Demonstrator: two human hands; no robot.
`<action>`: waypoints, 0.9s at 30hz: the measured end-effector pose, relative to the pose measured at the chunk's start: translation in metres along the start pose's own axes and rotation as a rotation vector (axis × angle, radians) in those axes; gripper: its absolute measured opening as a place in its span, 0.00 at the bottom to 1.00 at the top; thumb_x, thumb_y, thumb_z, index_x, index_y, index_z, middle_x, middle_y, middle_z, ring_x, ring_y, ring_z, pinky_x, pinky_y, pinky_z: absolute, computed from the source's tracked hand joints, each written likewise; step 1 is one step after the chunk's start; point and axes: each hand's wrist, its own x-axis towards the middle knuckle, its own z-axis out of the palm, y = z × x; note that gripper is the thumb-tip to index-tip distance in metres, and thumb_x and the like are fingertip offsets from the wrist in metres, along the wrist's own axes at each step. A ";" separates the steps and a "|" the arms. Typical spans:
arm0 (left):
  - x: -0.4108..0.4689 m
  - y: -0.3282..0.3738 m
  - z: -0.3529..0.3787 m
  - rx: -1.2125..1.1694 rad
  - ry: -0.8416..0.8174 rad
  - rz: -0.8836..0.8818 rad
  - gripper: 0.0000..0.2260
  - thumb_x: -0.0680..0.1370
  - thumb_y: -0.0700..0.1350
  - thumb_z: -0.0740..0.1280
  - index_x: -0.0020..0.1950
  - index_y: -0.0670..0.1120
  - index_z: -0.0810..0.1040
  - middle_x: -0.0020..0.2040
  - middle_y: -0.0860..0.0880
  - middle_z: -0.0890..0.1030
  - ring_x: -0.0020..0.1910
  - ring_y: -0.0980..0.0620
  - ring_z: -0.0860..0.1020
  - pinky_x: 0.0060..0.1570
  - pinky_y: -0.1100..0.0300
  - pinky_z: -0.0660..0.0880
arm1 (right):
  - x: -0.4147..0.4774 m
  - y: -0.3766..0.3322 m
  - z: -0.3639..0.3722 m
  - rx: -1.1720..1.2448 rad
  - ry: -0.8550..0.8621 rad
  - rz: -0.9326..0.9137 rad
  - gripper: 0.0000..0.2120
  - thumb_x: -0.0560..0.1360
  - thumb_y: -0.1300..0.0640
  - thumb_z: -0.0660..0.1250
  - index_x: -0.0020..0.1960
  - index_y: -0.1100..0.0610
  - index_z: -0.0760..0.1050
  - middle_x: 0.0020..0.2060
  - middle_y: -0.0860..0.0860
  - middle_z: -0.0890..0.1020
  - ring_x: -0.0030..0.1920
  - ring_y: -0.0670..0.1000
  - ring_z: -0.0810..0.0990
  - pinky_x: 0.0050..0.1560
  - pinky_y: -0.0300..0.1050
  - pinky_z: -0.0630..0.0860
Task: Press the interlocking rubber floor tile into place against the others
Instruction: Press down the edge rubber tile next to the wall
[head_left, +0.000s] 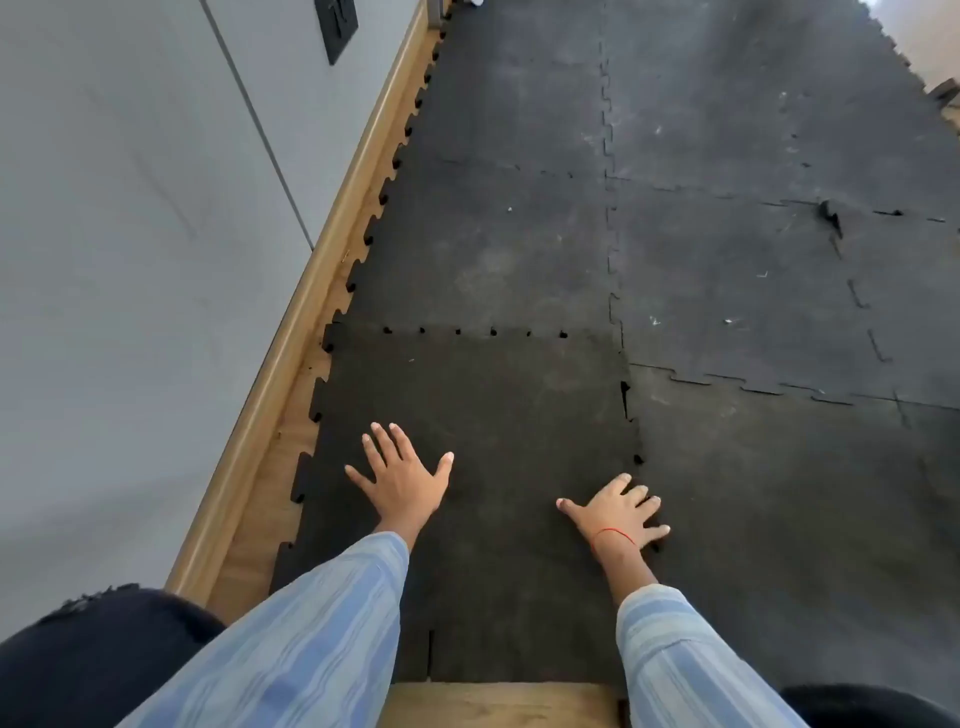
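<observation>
The floor tile (483, 441) lay in the lower middle of the frame. The left hand (402, 480) pressed flat on it, fingers spread. The right hand (618, 512) pushed on its right seam, holding nothing. Small gaps showed there; uneven pushing could leave teeth popped up.

Light blue striped sleeves (291, 639) cover both arms. A thin red thread (613, 535) circles the right wrist, lower right

Black interlocking rubber tiles (701, 260) cover a wooden floor (498, 704), bare along the skirting at the frame's left and at bottom centre, the nearest tile (493, 405) lying among them
</observation>
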 end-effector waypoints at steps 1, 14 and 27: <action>-0.001 -0.004 0.003 0.028 -0.025 -0.019 0.42 0.77 0.70 0.53 0.81 0.45 0.44 0.80 0.43 0.42 0.79 0.41 0.42 0.73 0.35 0.45 | -0.002 0.001 0.002 -0.066 0.021 -0.021 0.53 0.68 0.32 0.67 0.78 0.59 0.45 0.77 0.60 0.51 0.77 0.62 0.46 0.72 0.68 0.49; 0.019 -0.045 0.001 -0.186 -0.041 -0.350 0.65 0.60 0.75 0.70 0.79 0.42 0.37 0.79 0.37 0.39 0.77 0.35 0.41 0.71 0.32 0.48 | 0.017 0.018 -0.002 -0.152 0.142 -0.136 0.67 0.55 0.22 0.66 0.77 0.62 0.46 0.69 0.60 0.63 0.70 0.60 0.62 0.66 0.54 0.66; 0.040 -0.078 -0.017 -0.201 -0.032 -0.356 0.66 0.58 0.74 0.72 0.80 0.42 0.41 0.79 0.37 0.47 0.77 0.34 0.51 0.73 0.38 0.55 | -0.008 0.026 0.021 -0.169 0.258 -0.132 0.65 0.55 0.20 0.62 0.75 0.65 0.55 0.65 0.60 0.68 0.65 0.60 0.66 0.60 0.53 0.70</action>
